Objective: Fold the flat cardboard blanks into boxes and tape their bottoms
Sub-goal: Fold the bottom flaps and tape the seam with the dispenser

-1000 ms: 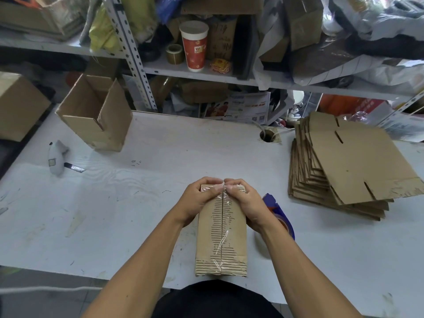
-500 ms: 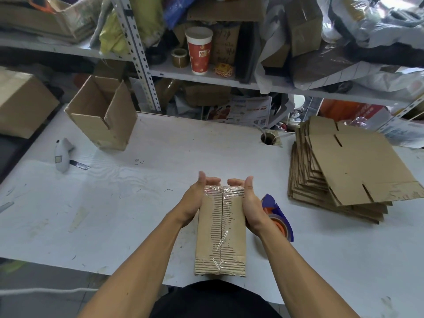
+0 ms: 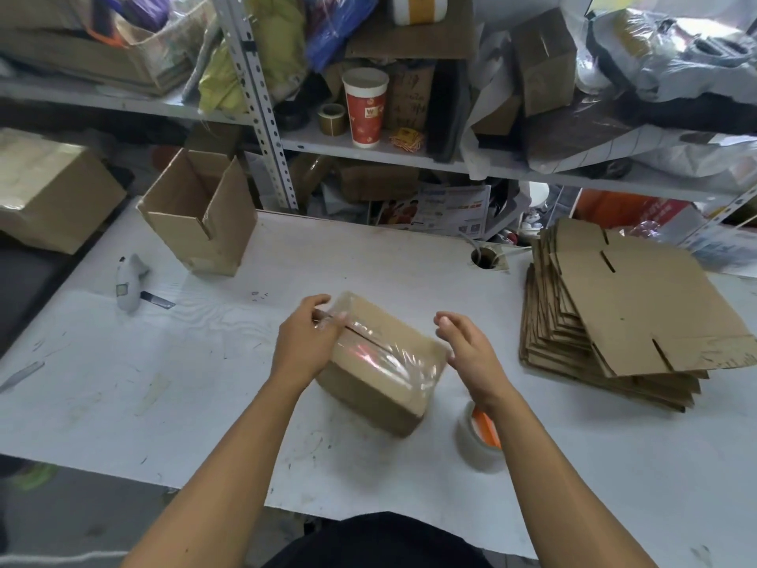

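Left hand: the left hand (image 3: 305,342) gripped the far left end of the taped box (image 3: 381,362), fingers curled over the top edge and thumb on the tape.
Right hand: the right hand (image 3: 471,354) hovered just beside the box's right end, fingers relaxed and spread, holding nothing; whether it touched the cardboard could not be told.
Task's thing: the box lay near the middle of the desk (image 3: 205,362), taped bottom facing up and turned at an angle to the desk edge; clear tape (image 3: 377,346) ran along the centre seam and wrapped over the ends.
Handling: the box looked light and empty, with stiff corrugated walls that would probably dent if squeezed mid-panel. The tape was glossy and likely slick, so the better hold seemed to be on the bare cardboard at the two short ends or the corners.
Supplies: a tape roll (image 3: 479,440) sat just under the right forearm; a stack of flat blanks (image 3: 631,317) lay well apart on the right.
Finished work: an open box (image 3: 200,219) stood upright at the far left of the desk, with a utility knife (image 3: 131,282) near it.
Progress: the bottom seemed sealed; this box looked ready to turn upright.
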